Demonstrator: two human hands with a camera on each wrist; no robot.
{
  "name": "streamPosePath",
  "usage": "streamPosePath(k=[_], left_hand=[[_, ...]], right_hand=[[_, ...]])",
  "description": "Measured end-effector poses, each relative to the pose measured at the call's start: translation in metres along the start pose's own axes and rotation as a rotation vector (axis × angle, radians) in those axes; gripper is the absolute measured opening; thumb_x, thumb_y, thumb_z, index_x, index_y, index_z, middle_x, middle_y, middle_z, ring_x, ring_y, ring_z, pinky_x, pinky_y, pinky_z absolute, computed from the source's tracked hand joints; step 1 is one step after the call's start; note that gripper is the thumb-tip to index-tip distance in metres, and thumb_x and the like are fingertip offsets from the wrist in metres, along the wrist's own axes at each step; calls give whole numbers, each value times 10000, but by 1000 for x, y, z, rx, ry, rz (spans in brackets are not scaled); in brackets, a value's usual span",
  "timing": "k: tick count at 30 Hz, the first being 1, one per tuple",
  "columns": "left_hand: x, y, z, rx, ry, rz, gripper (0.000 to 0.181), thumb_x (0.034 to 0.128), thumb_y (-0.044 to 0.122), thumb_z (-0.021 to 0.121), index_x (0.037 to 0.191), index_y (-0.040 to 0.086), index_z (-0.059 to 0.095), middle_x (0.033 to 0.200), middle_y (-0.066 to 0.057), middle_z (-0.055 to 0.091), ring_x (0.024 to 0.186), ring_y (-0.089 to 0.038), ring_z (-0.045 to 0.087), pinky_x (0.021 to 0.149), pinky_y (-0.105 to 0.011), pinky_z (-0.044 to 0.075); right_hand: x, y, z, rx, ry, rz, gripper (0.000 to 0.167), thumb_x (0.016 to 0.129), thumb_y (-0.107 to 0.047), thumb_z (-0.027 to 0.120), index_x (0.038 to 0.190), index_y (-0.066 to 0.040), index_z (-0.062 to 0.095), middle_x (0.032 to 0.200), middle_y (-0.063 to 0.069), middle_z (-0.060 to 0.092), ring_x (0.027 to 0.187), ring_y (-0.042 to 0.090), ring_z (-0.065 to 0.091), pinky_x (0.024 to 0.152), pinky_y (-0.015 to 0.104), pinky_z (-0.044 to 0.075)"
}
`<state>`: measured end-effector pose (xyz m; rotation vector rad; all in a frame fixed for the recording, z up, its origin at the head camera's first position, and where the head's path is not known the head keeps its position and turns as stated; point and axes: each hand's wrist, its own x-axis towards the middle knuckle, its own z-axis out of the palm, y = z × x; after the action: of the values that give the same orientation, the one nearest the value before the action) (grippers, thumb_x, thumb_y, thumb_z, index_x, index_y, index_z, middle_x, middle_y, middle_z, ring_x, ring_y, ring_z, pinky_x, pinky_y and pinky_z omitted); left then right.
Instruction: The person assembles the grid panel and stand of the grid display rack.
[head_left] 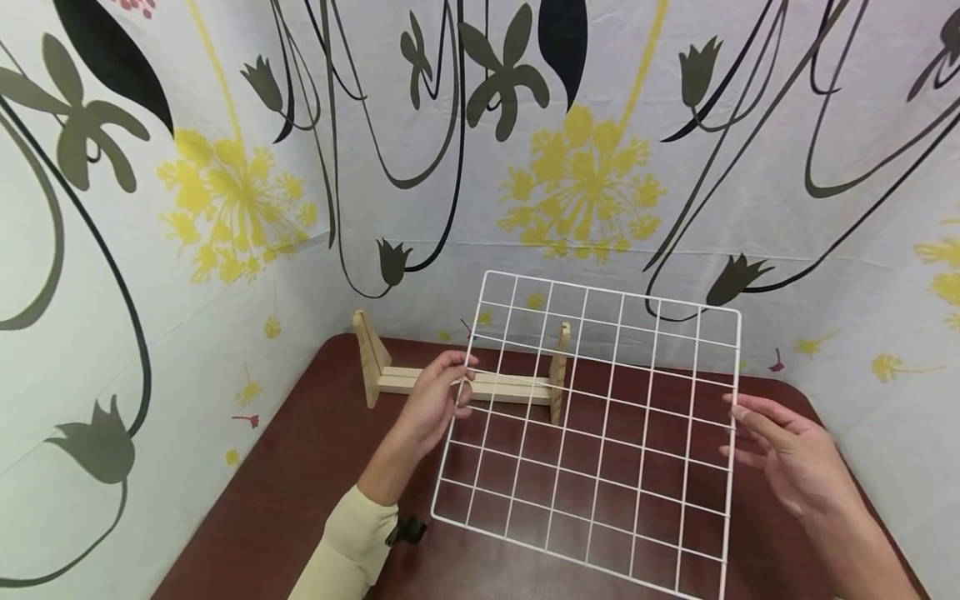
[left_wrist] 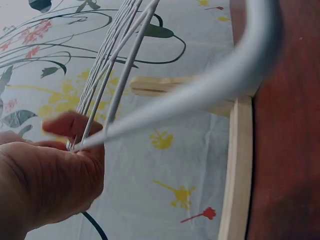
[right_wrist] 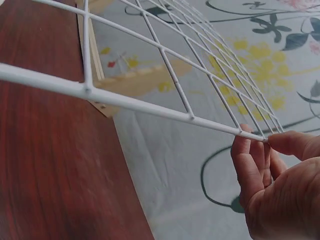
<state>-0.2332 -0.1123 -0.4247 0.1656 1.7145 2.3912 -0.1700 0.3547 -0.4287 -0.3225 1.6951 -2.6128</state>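
A white wire grid panel (head_left: 603,408) is held tilted above the table between both hands. My left hand (head_left: 435,400) grips its left edge, fingers curled round the outer wire; the left wrist view shows that hand (left_wrist: 55,175) on the rim. On the opposite side, my right hand (head_left: 795,458) pinches the right edge between thumb and fingers, seen close in the right wrist view (right_wrist: 280,180). Behind the panel, a wooden stand (head_left: 393,379) with two uprights and a long crossbar stands on the table, partly seen through the mesh.
The dark red-brown table (head_left: 277,467) has rounded back corners. White fabric (head_left: 420,217) printed with flowers hangs behind and beside it, close to the table's edges. A black strap piece (head_left: 407,531) shows at the left sleeve.
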Motion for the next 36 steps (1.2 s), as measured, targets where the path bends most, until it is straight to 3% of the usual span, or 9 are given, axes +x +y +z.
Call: streamPosePath(k=[6, 17, 29, 36], left_hand=[[-2, -9, -9, -123, 98, -21, 278, 1140, 216, 431, 1119, 41, 645, 855, 38, 506, 523, 5, 279, 448, -129, 251], [-5, -19, -18, -105, 193, -52, 277, 1145, 281, 453, 1028, 71, 591, 797, 70, 453, 518, 3, 259, 432, -134, 236], [-8, -15, -14, -180, 214, 97, 294, 1115, 305, 546, 894, 119, 602, 689, 87, 414, 476, 11, 257, 419, -141, 211], [-3, -14, -9, -242, 203, 136, 290, 1089, 306, 601, 867, 120, 618, 674, 91, 415, 471, 12, 253, 427, -158, 193]], right_hand=[[5, 11, 16, -50, 55, 49, 344, 1075, 57, 499, 1187, -91, 789, 1182, -59, 805, 868, 107, 767, 688, 389, 665], [16, 22, 27, -76, 104, 58, 304, 1065, 38, 544, 1176, -97, 793, 1147, -77, 810, 871, 99, 764, 672, 386, 663], [21, 21, 40, -86, 173, -21, 254, 1040, 25, 607, 1158, -103, 792, 1135, -76, 809, 882, 61, 752, 678, 406, 664], [18, 22, 53, -220, 359, -155, 193, 981, 5, 709, 1170, -10, 746, 1114, -53, 804, 835, 56, 727, 637, 368, 649]])
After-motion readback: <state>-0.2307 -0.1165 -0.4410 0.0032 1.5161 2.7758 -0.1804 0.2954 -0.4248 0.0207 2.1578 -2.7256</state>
